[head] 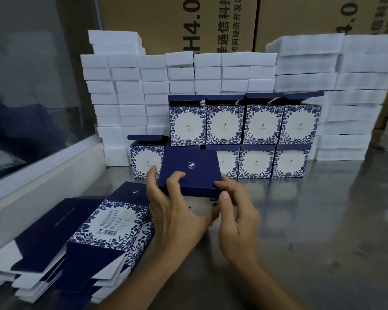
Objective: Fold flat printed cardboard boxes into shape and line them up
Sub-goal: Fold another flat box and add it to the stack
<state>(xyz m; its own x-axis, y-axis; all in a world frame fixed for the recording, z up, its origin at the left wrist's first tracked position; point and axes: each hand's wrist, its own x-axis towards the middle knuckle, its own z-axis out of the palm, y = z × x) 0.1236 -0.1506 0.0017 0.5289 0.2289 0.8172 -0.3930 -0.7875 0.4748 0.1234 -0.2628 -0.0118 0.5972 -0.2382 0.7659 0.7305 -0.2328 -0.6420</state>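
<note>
A navy printed box (pixel 189 171) with a small white logo is held above the table, its dark panel facing up. My left hand (pixel 173 209) grips its left near corner, fingers curled over the top and thumb at the side. My right hand (pixel 235 211) pinches its right near edge, thumb on the front flap. Behind it, several folded blue-and-white floral boxes (pixel 262 124) stand in two stacked rows with lids open. One more folded box (pixel 147 159) stands at the left end of the lower row. A pile of flat unfolded boxes (pixel 103 231) lies at the lower left.
White foam blocks (pixel 126 92) are stacked in tall columns behind and beside the boxes. Large brown cartons (pixel 222 21) stand at the back. A glass partition with a white ledge (pixel 31 186) runs along the left. The steel table (pixel 323 220) stretches to the right.
</note>
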